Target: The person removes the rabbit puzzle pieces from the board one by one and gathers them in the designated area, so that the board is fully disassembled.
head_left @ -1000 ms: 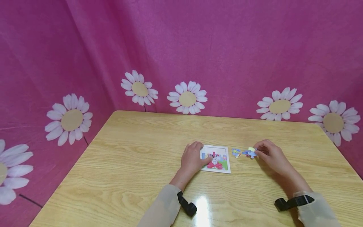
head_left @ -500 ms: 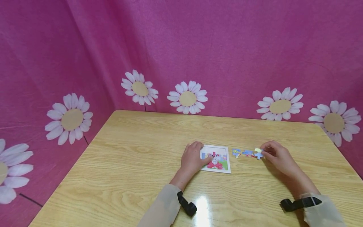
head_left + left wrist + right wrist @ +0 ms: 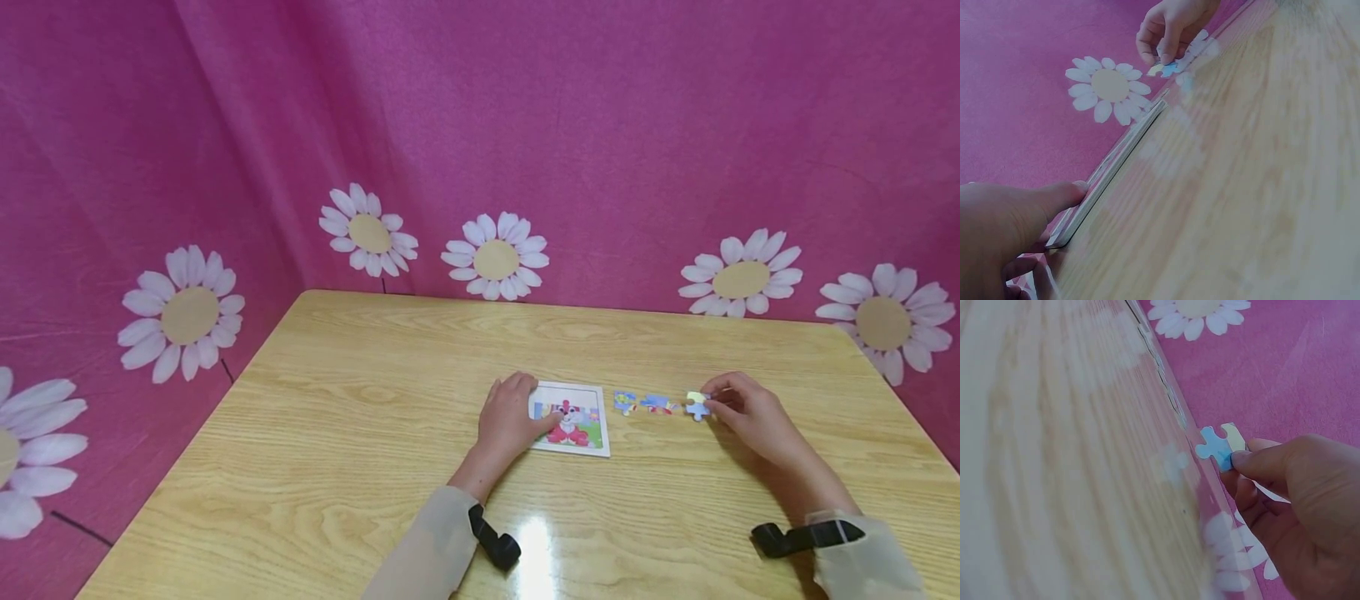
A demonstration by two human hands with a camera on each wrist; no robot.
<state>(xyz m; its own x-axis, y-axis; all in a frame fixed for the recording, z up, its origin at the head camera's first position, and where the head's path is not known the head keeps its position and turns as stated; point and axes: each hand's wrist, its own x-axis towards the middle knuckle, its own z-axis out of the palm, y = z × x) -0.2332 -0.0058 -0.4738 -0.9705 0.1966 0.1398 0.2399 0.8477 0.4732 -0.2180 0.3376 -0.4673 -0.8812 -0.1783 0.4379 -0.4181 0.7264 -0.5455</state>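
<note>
A jigsaw puzzle board point(image 3: 600, 450) with a white frame and a red and white cartoon animal lies on the table. My left hand point(image 3: 510, 419) holds it at its left side, thumb on top and fingers along the edge. My right hand point(image 3: 756, 421) pinches a blue and pale yellow puzzle piece point(image 3: 1214, 447) between thumb and fingers, raised off the table in the right wrist view. Between the board and this hand lie loose puzzle pieces, a blue and yellow one point(image 3: 624, 402) near the board and a blue and red cluster point(image 3: 657, 404) farther right.
The wooden table point(image 3: 337, 433) has a light, glossy top. Behind it and to the left hangs a pink curtain point(image 3: 600, 125) printed with large white daisies. A black strap point(image 3: 495, 542) with a small device circles each wrist over a beige sleeve.
My right hand has moved to the right with the pinched puzzle piece, away from the loose pieces, uncovering the blue and red ones. My left hand and the board have stayed put.
</note>
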